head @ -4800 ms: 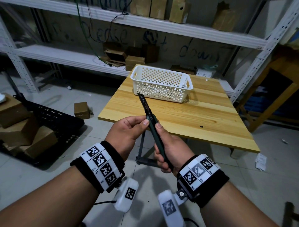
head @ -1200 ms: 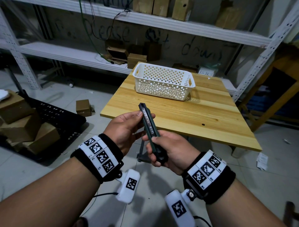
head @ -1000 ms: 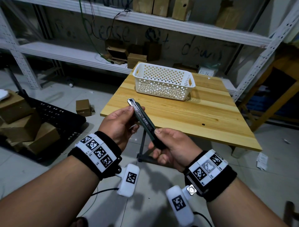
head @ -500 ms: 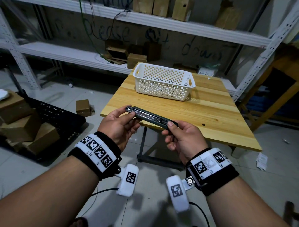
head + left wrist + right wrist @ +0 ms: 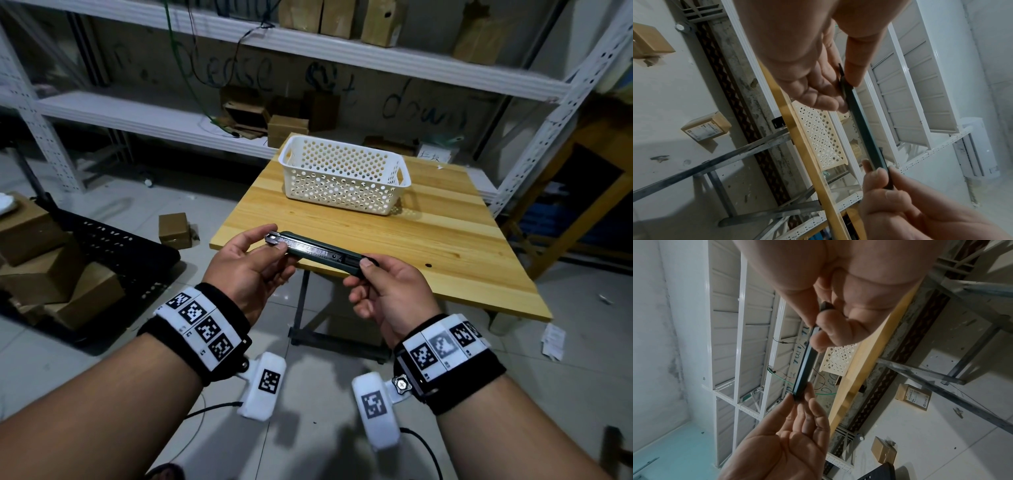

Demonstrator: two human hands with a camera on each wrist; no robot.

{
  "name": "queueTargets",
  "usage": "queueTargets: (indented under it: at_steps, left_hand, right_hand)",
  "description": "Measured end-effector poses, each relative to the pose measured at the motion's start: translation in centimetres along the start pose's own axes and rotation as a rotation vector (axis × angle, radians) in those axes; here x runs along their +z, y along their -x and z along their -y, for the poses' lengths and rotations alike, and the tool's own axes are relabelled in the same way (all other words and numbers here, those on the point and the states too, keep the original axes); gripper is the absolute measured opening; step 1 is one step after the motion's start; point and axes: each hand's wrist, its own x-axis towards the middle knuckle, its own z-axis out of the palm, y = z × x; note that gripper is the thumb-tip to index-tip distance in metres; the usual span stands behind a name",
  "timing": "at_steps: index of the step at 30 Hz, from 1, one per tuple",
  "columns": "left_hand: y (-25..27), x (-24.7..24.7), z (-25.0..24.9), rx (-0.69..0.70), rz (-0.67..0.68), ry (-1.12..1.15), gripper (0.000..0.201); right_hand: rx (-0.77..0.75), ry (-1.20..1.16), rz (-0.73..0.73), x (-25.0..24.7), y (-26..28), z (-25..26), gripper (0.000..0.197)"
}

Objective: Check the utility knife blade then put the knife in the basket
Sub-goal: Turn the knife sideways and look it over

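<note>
Head view: looks forward and down from above, over both forearms toward the wooden table (image 5: 404, 240).
Left wrist view: close under the left hand (image 5: 807, 68), facing along its fingers.
Right wrist view: close under the right hand (image 5: 844, 308).
Shared: utility knife (image 5: 318, 251), basket (image 5: 342, 178).

A wooden table (image 5: 428, 240) stands on grey floor tiles (image 5: 113, 370) before white metal shelving (image 5: 144, 116).

basket (image 5: 344, 178) on the table's (image 5: 428, 246) far side, utility knife (image 5: 320, 251) before the near edge, between left hand (image 5: 245, 270) and right hand (image 5: 390, 291)
</note>
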Motion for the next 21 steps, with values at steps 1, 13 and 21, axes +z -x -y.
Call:
queueTargets:
  at_steps: [1, 13, 21]
  left_hand:
    - [0.03, -0.02, -0.02, 0.001, 0.0, 0.003, 0.041]
    - [0.41, 0.05, -0.06, 0.007, -0.001, 0.001, 0.036]
    - [0.05, -0.36, -0.03, -0.003, -0.025, -0.004, 0.037]
  right_hand:
    - [0.003, -0.003, 0.0, 0.04, 0.03, 0.09, 0.008]
    - [0.028, -0.007, -0.018, 0.04, 0.02, -0.16, 0.008]
    - [0.043, 0.012, 0.014, 0.28, 0.25, -0.16, 0.008]
